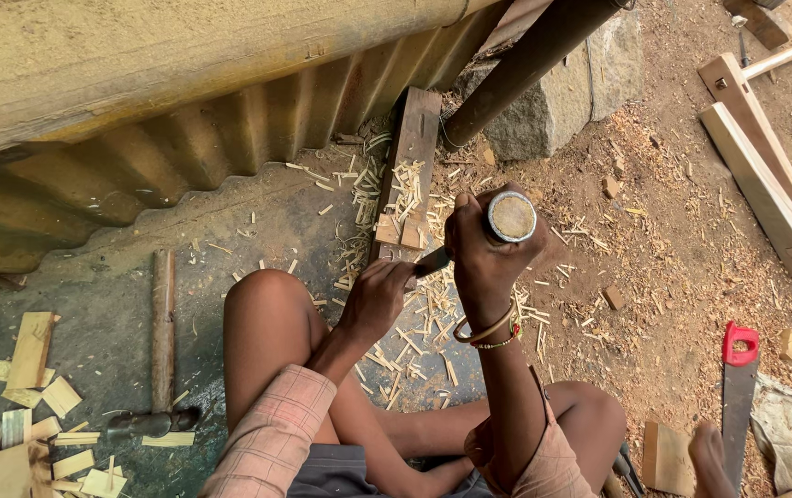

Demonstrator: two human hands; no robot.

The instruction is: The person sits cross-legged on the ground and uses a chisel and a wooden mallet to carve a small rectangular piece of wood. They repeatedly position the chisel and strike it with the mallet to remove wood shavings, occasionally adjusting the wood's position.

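Observation:
I sit on the ground with bare knees drawn up. My right hand point(486, 263) grips a tool with a round wooden handle point(512, 217) ringed in metal, its butt end facing up. A dark blade point(433, 262) sticks out below that hand and points toward my left hand point(376, 300). My left hand's fingers are curled right at the blade tip; what they pinch is hidden. Both hands hover over thin wood slivers point(419, 318) at the near end of a worn wooden plank point(412, 157). Bangles circle my right wrist.
A hammer point(162, 350) lies on the dark floor to the left, beside pale wood offcuts point(36, 397). A red-handled saw point(738, 387) lies at the right. A corrugated sheet point(230, 138), stone block point(553, 106), dark pole point(530, 60) and timber frame point(765, 175) stand beyond.

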